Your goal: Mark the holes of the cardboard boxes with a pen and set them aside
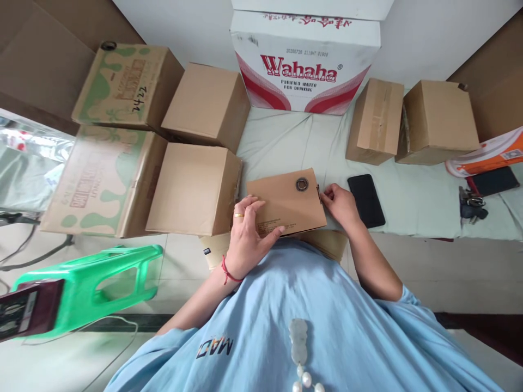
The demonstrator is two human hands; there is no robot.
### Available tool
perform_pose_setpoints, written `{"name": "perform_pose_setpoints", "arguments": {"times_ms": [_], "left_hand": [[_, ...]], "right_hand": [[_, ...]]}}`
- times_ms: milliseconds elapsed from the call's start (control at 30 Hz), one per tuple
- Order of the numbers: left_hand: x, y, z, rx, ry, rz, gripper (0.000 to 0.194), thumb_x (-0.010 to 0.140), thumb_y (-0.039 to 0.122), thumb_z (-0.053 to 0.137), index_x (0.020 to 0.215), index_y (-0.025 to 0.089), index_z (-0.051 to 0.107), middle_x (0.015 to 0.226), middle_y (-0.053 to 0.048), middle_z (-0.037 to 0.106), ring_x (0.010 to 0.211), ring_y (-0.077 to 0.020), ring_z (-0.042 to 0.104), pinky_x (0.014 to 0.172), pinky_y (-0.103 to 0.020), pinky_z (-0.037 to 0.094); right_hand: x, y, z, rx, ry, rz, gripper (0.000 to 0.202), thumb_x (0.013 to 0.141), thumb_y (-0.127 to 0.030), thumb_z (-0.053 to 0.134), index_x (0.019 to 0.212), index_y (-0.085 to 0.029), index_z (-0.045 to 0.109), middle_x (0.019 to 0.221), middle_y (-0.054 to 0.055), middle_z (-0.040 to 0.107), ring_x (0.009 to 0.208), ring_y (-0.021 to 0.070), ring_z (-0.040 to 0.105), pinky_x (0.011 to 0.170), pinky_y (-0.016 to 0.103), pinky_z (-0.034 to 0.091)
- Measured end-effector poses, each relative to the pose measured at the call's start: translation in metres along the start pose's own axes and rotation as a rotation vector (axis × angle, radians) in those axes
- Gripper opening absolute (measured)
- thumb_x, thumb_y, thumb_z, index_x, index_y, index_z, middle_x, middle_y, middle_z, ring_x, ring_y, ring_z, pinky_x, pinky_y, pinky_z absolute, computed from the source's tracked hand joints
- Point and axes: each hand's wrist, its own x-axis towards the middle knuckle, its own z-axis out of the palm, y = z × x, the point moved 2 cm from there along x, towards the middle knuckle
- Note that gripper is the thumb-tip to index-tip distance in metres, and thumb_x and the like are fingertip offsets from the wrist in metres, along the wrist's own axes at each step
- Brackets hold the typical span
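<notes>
Left grip [250, 228]: The thumb and fingers are standing apart in an open spread and are pressing on the small brown carton [278, 190]. The thumb is resting on the near edge and the fingers are bearing on the left part of its top.

Right grip [341, 206]: The thumb and forefinger are coming close together at the right edge of the small brown carton, beside a small dark tab [319, 191]. Whether they are clamping on the tab or only touching the edge cannot be told.

Position: The small brown carton is lying between both grips, at the near edge of the cloth-covered tabletop [302, 133]. One round dark emblem [302, 184] is showing on its top.

Count, left of the left grip: Two green-printed cartons, a far one [118, 84] and a near one [98, 185], are standing beside two plain cartons, likewise a far one [202, 103] and a near one [190, 188]. One green stool [75, 275] is standing lower down.

Count, beyond the grips: One Wahaha carton [306, 65] is standing under one white carton [314, 6].

Count, right of the right grip: One black phone [366, 200] is lying just beside it. One taped carton [376, 121] and one open-sided carton [443, 121] are standing farther forward. One bunch of keys [474, 206] is lying well apart, near one orange-and-white package [488, 152]
</notes>
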Motion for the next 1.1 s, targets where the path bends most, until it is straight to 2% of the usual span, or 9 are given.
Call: {"name": "perform_pose_setpoints", "arguments": {"times_ms": [167, 400, 533, 667, 733, 800, 900, 1000, 1100], "left_hand": [[-0.006, -0.010, 0.005, 0.016, -0.124, 0.031, 0.075, 0.092, 0.051, 0.086, 0.152, 0.024, 0.051, 0.165, -0.023, 0.045, 0.159, -0.0439, 0.047, 0.127, -0.067, 0.050], [-0.002, -0.007, 0.012, 0.014, -0.219, 0.150, 0.033, 0.104, 0.039, 0.070, 0.131, 0.020, 0.069, 0.158, -0.021, 0.056, 0.159, -0.0422, 0.050, 0.127, -0.064, 0.050], [0.003, 0.002, 0.016, 0.086, -0.281, 0.167, 0.038, 0.098, 0.043, 0.079, 0.129, 0.022, 0.074, 0.158, -0.020, 0.059, 0.158, -0.0461, 0.049, 0.129, -0.075, 0.040], [0.008, 0.010, 0.020, 0.103, -0.255, 0.203, 0.028, 0.103, 0.045, 0.073, 0.120, 0.024, 0.078, 0.146, -0.017, 0.071, 0.160, -0.0458, 0.048, 0.133, -0.081, 0.025], [0.014, 0.014, 0.023, 0.082, -0.190, 0.252, 0.021, 0.107, 0.040, 0.067, 0.111, 0.023, 0.080, 0.135, -0.013, 0.078, 0.159, -0.0420, 0.052, 0.136, -0.078, 0.022], [0.022, 0.017, 0.028, 0.070, -0.144, 0.307, 0.021, 0.109, 0.034, 0.063, 0.108, 0.023, 0.081, 0.132, -0.011, 0.081, 0.158, -0.0389, 0.055, 0.139, -0.073, 0.021], [0.035, 0.020, 0.041, 0.070, -0.178, 0.352, 0.028, 0.111, 0.033, 0.059, 0.124, 0.022, 0.081, 0.144, -0.014, 0.078, 0.157, -0.0378, 0.057, 0.139, -0.071, 0.026], [0.043, 0.021, 0.053, 0.111, -0.260, 0.345, 0.041, 0.114, 0.034, 0.054, 0.146, 0.017, 0.073, 0.158, -0.019, 0.068, 0.158, -0.0397, 0.056, 0.136, -0.074, 0.029], [0.044, 0.022, 0.057, 0.146, -0.289, 0.338, 0.045, 0.115, 0.035, 0.050, 0.152, 0.016, 0.069, 0.164, -0.020, 0.063, 0.159, -0.0396, 0.054, 0.136, -0.074, 0.028]], "right_hand": [[0.018, -0.009, -0.001, -0.156, -0.063, 0.012, 0.028, 0.087, -0.045, 0.082, 0.074, -0.024, 0.070, 0.080, 0.014, 0.078, 0.082, 0.0323, 0.074, 0.070, 0.038, 0.045], [0.009, -0.011, -0.001, -0.241, 0.017, 0.032, 0.014, 0.092, -0.033, 0.074, 0.083, -0.022, 0.076, 0.087, 0.019, 0.081, 0.090, 0.0366, 0.078, 0.077, 0.043, 0.053], [0.000, -0.002, -0.015, -0.067, 0.259, 0.059, 0.021, 0.098, -0.037, 0.062, 0.097, -0.019, 0.074, 0.094, 0.017, 0.084, 0.090, 0.0334, 0.079, 0.085, 0.044, 0.057], [-0.013, 0.007, -0.035, 0.449, 0.556, 0.020, 0.032, 0.091, -0.040, 0.070, 0.116, -0.022, 0.064, 0.080, 0.004, 0.079, 0.076, 0.0245, 0.076, 0.079, 0.039, 0.058], [-0.017, 0.011, -0.042, 0.733, 0.518, 0.005, 0.035, 0.089, -0.040, 0.073, 0.118, -0.025, 0.061, 0.072, -0.002, 0.072, 0.065, 0.0199, 0.069, 0.064, 0.032, 0.052], [-0.019, 0.012, -0.047, 0.981, 0.372, -0.015, 0.026, 0.090, -0.044, 0.070, 0.108, -0.027, 0.061, 0.070, -0.004, 0.065, 0.051, 0.0145, 0.053, 0.050, 0.028, 0.039], [-0.019, 0.008, -0.054, 1.162, 0.229, -0.080, 0.023, 0.090, -0.048, 0.064, 0.103, -0.028, 0.066, 0.074, -0.002, 0.061, 0.046, 0.0113, 0.029, 0.044, 0.030, 0.028], [-0.017, -0.008, -0.054, 1.187, 0.246, -0.141, 0.028, 0.086, -0.048, 0.070, 0.108, -0.030, 0.068, 0.082, 0.000, 0.063, 0.054, 0.0126, 0.036, 0.049, 0.031, 0.035], [-0.016, -0.032, -0.044, 1.136, 0.244, -0.164, 0.030, 0.090, -0.056, 0.072, 0.103, -0.030, 0.064, 0.079, -0.002, 0.061, 0.056, 0.0127, 0.044, 0.053, 0.029, 0.039]]}}
